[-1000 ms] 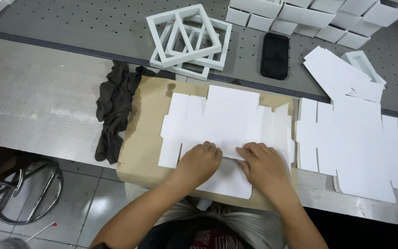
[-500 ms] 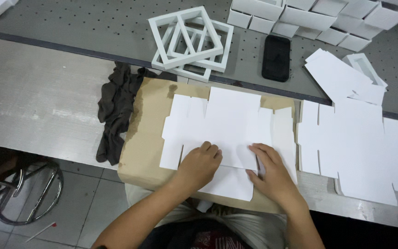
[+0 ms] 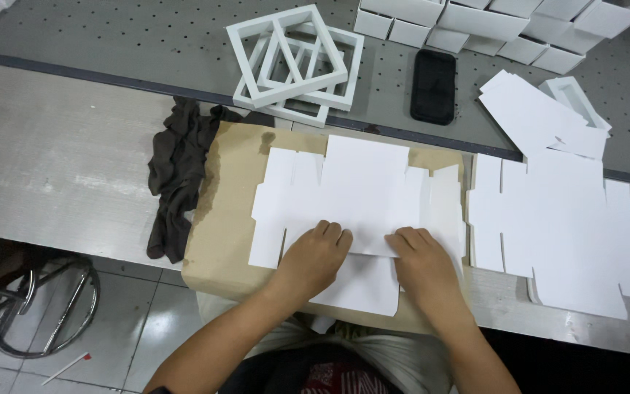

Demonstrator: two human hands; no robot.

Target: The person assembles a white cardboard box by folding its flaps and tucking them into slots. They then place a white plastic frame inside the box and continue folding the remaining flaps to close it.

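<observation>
A flat white die-cut card blank (image 3: 362, 193) lies on a brown cardboard sheet (image 3: 222, 226) at the table's near edge. My left hand (image 3: 313, 257) presses down on the blank's near flap, fingers bent along a fold line. Beside it, my right hand (image 3: 421, 264) presses the same flap from the right. Both hands lie flat on the card and grip nothing. The near flap (image 3: 359, 284) shows between and below the hands.
A stack of white card blanks (image 3: 570, 226) lies to the right. Folded white pieces (image 3: 537, 113) sit behind it. White square frames (image 3: 293, 62), a black phone (image 3: 433, 86) and white boxes (image 3: 490, 22) are at the back. A dark cloth (image 3: 180, 171) lies left; a stool (image 3: 30, 306) stands below.
My right hand has shifted left along the flap, back beside my left hand. Both hands sit slightly farther up the card than half a second ago.
</observation>
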